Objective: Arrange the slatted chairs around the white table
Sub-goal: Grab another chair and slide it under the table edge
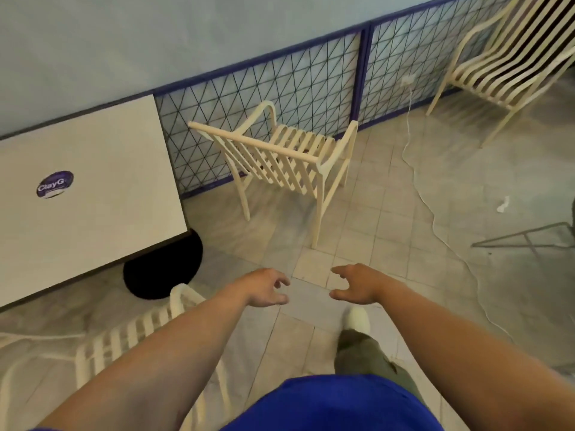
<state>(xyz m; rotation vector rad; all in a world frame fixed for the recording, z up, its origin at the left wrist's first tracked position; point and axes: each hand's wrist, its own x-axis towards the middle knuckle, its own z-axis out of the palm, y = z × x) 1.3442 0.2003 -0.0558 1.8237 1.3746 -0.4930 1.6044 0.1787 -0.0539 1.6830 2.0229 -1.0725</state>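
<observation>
A cream slatted chair [280, 154] stands in the middle of the view, its back towards me and its seat facing the mesh fence. The white table [84, 181] with a purple round sticker sits at the left on a black round base [168, 269]. A second slatted chair [133, 340] lies low at the bottom left, under my left forearm. A third slatted chair [510, 60] stands at the far right by the fence. My left hand [264, 287] and my right hand [354, 284] reach forward side by side, fingers loosely spread, holding nothing, well short of the middle chair.
A blue-framed wire mesh fence [295, 98] runs along the wall behind the chairs. A white cable [435, 213] trails across the tiled floor at the right. A grey metal frame [525, 237] lies at the right edge. A scrap of white paper [502, 204] lies on the floor.
</observation>
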